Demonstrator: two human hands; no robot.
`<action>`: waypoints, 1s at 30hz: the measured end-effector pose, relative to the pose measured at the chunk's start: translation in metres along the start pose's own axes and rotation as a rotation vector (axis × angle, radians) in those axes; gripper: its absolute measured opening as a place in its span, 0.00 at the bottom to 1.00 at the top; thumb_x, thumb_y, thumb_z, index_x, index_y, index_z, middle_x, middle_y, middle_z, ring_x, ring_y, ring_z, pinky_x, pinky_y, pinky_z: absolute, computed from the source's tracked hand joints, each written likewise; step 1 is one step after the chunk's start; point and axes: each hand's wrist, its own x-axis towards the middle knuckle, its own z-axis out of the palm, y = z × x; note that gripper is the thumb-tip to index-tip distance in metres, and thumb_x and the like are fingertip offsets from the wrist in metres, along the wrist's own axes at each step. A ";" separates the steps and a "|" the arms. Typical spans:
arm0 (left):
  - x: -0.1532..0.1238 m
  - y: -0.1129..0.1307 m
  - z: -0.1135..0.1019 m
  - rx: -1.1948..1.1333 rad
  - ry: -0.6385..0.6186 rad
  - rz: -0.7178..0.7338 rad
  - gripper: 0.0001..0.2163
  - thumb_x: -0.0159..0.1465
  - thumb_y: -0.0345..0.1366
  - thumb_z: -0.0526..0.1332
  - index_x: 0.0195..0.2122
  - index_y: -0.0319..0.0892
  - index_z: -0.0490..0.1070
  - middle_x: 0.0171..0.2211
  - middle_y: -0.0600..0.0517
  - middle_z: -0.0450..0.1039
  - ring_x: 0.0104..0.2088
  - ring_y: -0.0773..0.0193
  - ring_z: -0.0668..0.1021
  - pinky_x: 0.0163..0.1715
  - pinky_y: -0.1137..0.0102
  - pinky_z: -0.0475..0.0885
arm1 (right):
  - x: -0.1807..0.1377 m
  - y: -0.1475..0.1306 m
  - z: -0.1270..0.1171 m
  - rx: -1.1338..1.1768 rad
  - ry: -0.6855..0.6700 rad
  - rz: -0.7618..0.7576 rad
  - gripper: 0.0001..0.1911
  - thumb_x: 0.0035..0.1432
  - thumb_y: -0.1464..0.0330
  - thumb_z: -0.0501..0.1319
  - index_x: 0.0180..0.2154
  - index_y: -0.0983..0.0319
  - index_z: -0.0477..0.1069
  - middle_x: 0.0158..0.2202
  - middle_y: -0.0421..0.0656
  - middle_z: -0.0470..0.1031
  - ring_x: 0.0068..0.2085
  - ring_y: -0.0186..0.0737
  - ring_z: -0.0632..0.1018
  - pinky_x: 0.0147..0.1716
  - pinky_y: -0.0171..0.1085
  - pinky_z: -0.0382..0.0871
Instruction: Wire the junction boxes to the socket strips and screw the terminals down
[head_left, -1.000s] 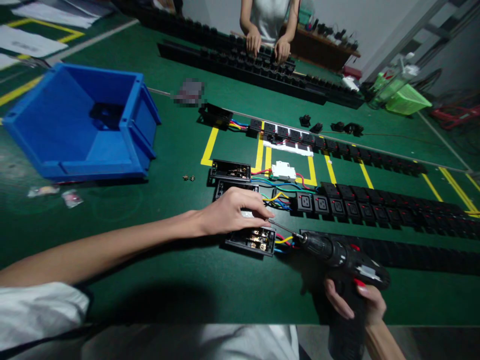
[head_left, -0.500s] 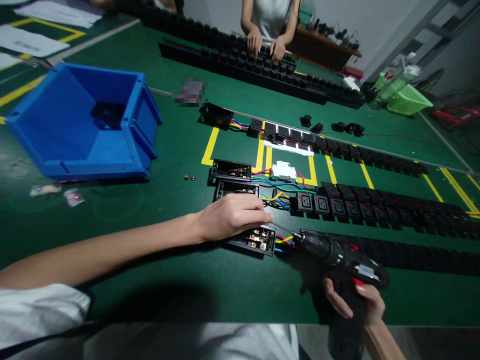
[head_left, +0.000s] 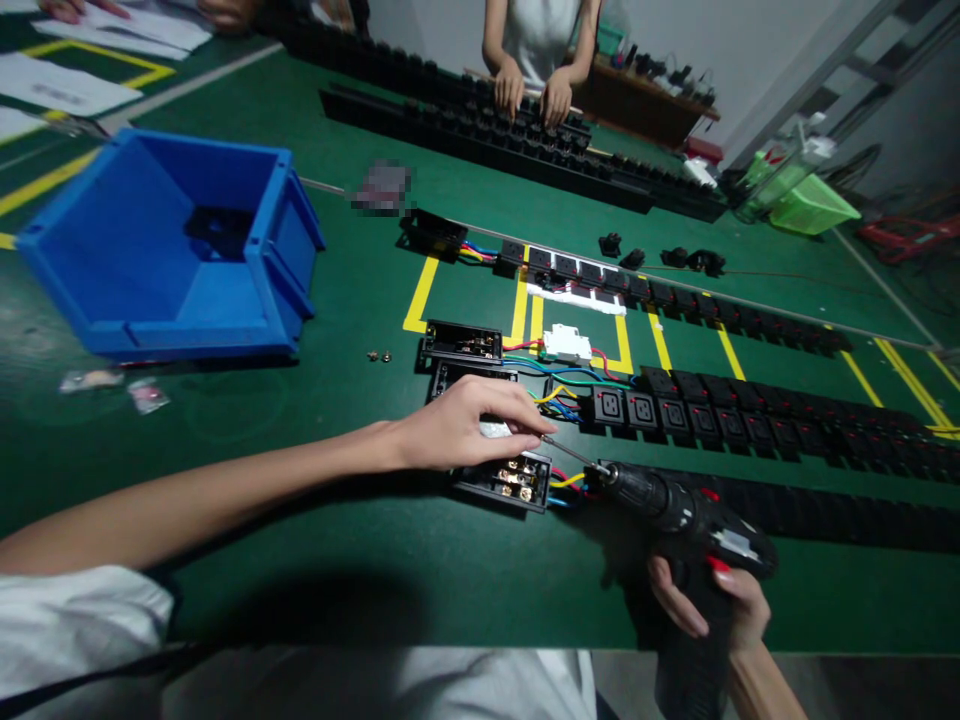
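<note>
My left hand [head_left: 465, 428] reaches across the green table and rests over a small open black terminal box [head_left: 504, 480] with brass screws and coloured wires. Its fingertips are pinched together at the tip of the driver bit, perhaps on a screw too small to see. My right hand [head_left: 712, 598] grips the handle of a black cordless screwdriver [head_left: 679, 510], whose bit points left at the box under my left fingers. A long black socket strip [head_left: 787, 495] runs right from the box.
A blue plastic bin [head_left: 169, 250] stands at the left. More black boxes [head_left: 461, 343], a white breaker [head_left: 568, 343] and socket strips [head_left: 735, 410] lie in yellow-taped zones. Two loose screws [head_left: 379, 355] lie near the bin. Another person's hands [head_left: 532, 95] work on strips at the far edge.
My left hand dipped flatter onto the box, then lifted again with fingertips pinched at the bit's tip. The screwdriver stayed almost in place.
</note>
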 end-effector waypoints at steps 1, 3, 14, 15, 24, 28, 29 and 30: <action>0.000 -0.001 0.000 -0.005 -0.001 -0.008 0.10 0.63 0.29 0.63 0.45 0.37 0.77 0.40 0.45 0.78 0.40 0.63 0.79 0.44 0.68 0.73 | 0.000 0.000 0.000 -0.002 -0.002 -0.001 0.26 0.56 0.55 0.54 0.42 0.72 0.73 0.16 0.37 0.53 0.17 0.27 0.55 0.18 0.27 0.51; 0.000 -0.001 -0.001 -0.008 -0.002 -0.013 0.10 0.63 0.30 0.63 0.45 0.37 0.77 0.40 0.45 0.78 0.41 0.63 0.79 0.44 0.68 0.73 | 0.000 -0.001 0.001 -0.007 0.001 -0.001 0.26 0.56 0.55 0.54 0.41 0.72 0.73 0.16 0.37 0.53 0.17 0.27 0.56 0.18 0.28 0.51; -0.002 -0.002 0.000 -0.033 0.021 -0.061 0.08 0.62 0.31 0.64 0.42 0.37 0.77 0.39 0.47 0.79 0.40 0.64 0.79 0.44 0.68 0.74 | -0.001 -0.001 0.000 0.004 -0.009 0.004 0.26 0.57 0.55 0.54 0.42 0.72 0.73 0.16 0.38 0.53 0.18 0.28 0.56 0.19 0.28 0.51; -0.002 -0.002 0.000 -0.028 0.020 -0.048 0.08 0.63 0.31 0.64 0.42 0.37 0.77 0.39 0.47 0.79 0.40 0.64 0.79 0.45 0.68 0.73 | -0.001 -0.001 0.000 0.009 -0.013 0.005 0.26 0.57 0.55 0.54 0.42 0.72 0.73 0.16 0.38 0.53 0.18 0.27 0.56 0.19 0.28 0.51; -0.001 -0.003 -0.002 0.001 0.014 0.012 0.08 0.62 0.30 0.64 0.42 0.37 0.78 0.40 0.45 0.78 0.41 0.64 0.79 0.45 0.68 0.73 | 0.001 -0.001 0.000 -0.034 0.004 0.005 0.27 0.56 0.54 0.55 0.41 0.72 0.73 0.16 0.38 0.54 0.17 0.27 0.56 0.19 0.27 0.51; -0.001 -0.004 -0.002 0.027 0.028 0.021 0.07 0.62 0.30 0.64 0.41 0.38 0.78 0.39 0.46 0.77 0.40 0.64 0.79 0.43 0.69 0.74 | 0.001 -0.001 0.003 -0.061 0.034 0.001 0.26 0.55 0.54 0.55 0.41 0.71 0.74 0.15 0.38 0.55 0.17 0.27 0.56 0.19 0.27 0.51; -0.002 -0.005 -0.003 0.032 0.024 0.025 0.07 0.62 0.30 0.64 0.42 0.38 0.78 0.39 0.45 0.77 0.40 0.64 0.79 0.43 0.68 0.74 | 0.001 -0.001 0.004 -0.072 0.044 -0.002 0.26 0.55 0.54 0.55 0.40 0.71 0.74 0.15 0.39 0.56 0.17 0.27 0.57 0.18 0.27 0.51; -0.002 -0.005 -0.003 0.039 0.020 0.028 0.07 0.62 0.29 0.64 0.42 0.38 0.78 0.40 0.45 0.77 0.41 0.64 0.79 0.43 0.68 0.74 | 0.000 -0.001 0.006 -0.084 0.059 -0.006 0.25 0.55 0.54 0.55 0.40 0.70 0.74 0.15 0.39 0.56 0.17 0.28 0.57 0.18 0.28 0.51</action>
